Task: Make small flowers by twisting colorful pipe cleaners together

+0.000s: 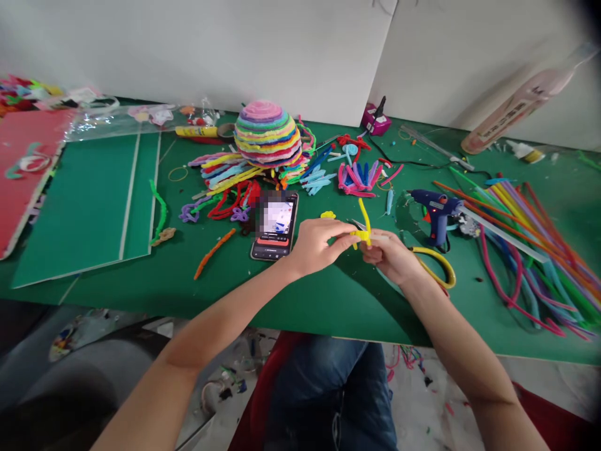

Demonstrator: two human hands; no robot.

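A bent yellow pipe cleaner is held up between my two hands above the table's front half. My left hand is closed, its thumb and fingertips pinching the pipe cleaner from the left. From the right, my right hand is also closed on it, fingers curled. A thin metal tip shows beside the yellow piece; what it belongs to is hidden. Just behind my left hand lies a small yellow flower shape. The phone lies left of that hand, its screen lit. By my right wrist curves a thick yellow loop.
A blue glue gun stands at right, near many loose pipe cleaners. Behind are a striped, domed pipe-cleaner piece and short coloured bundles. Green board lies left; a pink bottle leans at back right.
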